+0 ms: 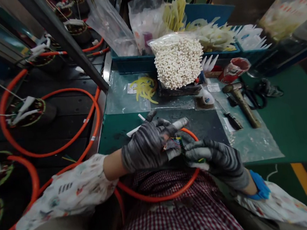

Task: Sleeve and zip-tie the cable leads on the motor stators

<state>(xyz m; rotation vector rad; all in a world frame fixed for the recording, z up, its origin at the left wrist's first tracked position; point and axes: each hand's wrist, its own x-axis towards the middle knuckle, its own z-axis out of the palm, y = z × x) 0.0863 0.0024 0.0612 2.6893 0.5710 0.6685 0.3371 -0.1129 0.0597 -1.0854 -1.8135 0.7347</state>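
Both my hands wear grey-striped gloves and meet at the near edge of the bench. My left hand (148,144) pinches at thin coloured wires (176,139), its index finger stretched over them; the exact grip is partly hidden. My right hand (218,155) is closed on a small dark part with green edges (183,146), at the right end of those wires. An orange cable (164,197) loops below my hands, across my lap, and rises behind my right fingers. White sleeves (133,131) lie just beyond my left hand.
A bag of white beads or short tubes (179,61) stands mid-bench. Yellow cable ties (143,88) lie left of it. At the right are a hammer (241,104), a screwdriver (232,119) and scissors (256,97). Round wound parts (32,109) with orange cables fill the left rack, behind a metal post (66,40).
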